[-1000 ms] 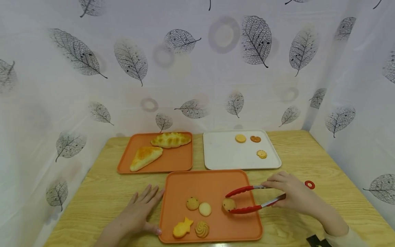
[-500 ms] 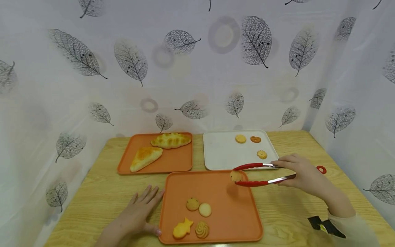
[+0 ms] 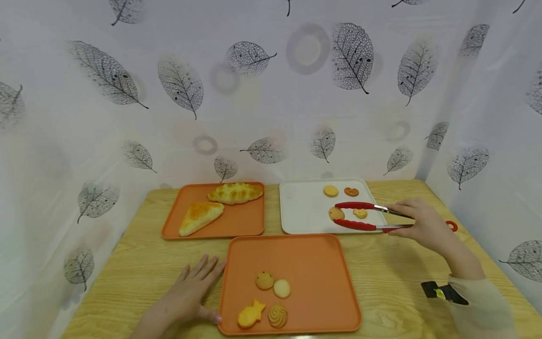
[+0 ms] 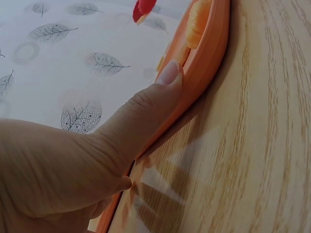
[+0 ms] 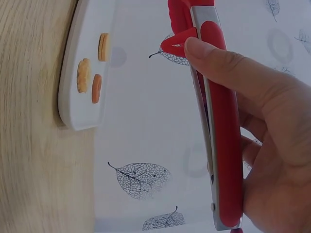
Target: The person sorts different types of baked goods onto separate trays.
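Observation:
My right hand point(image 3: 427, 228) grips red-and-steel tongs point(image 3: 354, 225), thumb along the handle in the right wrist view. Between the red tips is a round chip-dotted cookie point(image 3: 336, 214), seen over the white tray point(image 3: 300, 212). Spread flat on the table, my left hand point(image 3: 186, 292) lies beside the near orange tray point(image 3: 317, 301); its thumb point(image 4: 146, 107) touches the tray's side. On that tray are another chip-dotted cookie point(image 3: 264, 280), a pale round cookie point(image 3: 282, 288), a fish-shaped cookie point(image 3: 251, 314) and a swirled cookie point(image 3: 277, 316).
The white tray holds a round cookie point(image 3: 330, 190), a pretzel-shaped cookie point(image 3: 351, 191) and a scalloped cookie point(image 3: 360, 213). At back left, another orange tray point(image 3: 241, 223) carries a triangular pastry point(image 3: 201, 218) and a braided loaf point(image 3: 235, 193). A leaf-printed curtain point(image 3: 271, 108) surrounds the wooden table point(image 3: 389, 301).
My right hand has lifted the cookie with the tongs off the near orange tray and carried it back and slightly right, over the white tray. The left hand has stayed put.

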`<state>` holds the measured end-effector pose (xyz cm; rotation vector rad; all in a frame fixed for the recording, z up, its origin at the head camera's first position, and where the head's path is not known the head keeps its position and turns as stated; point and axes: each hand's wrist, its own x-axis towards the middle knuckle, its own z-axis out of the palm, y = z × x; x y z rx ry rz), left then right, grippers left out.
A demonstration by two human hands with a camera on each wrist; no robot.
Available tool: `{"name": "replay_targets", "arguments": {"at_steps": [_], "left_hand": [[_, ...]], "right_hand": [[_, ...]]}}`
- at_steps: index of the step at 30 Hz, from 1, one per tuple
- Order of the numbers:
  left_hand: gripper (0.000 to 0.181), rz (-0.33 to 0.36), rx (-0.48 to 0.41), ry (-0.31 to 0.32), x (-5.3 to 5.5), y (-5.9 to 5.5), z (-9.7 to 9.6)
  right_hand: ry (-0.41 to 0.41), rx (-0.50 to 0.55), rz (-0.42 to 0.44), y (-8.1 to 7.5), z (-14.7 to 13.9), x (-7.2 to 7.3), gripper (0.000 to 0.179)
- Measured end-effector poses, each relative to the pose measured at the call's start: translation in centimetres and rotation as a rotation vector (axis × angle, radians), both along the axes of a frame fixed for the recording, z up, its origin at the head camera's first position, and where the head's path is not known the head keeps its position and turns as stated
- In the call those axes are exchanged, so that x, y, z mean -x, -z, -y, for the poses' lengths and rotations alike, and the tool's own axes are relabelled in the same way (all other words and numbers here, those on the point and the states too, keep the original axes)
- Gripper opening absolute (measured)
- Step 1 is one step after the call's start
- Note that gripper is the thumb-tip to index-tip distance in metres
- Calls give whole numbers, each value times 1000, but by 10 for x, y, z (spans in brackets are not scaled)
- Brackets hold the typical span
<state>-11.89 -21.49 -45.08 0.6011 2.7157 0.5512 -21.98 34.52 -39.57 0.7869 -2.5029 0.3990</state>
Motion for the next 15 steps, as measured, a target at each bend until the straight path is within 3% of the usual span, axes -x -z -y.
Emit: {"name": "replay_targets", "arguments": {"at_steps": [8,15], "left_hand": [[120,-28,-5,8,-2,0,-1],[121,-43,-2,10,-2,1,0]], "right_hand": [[109,10,104,8,-4,12,61],[203,-47,256,18,-9,24,62]]}}
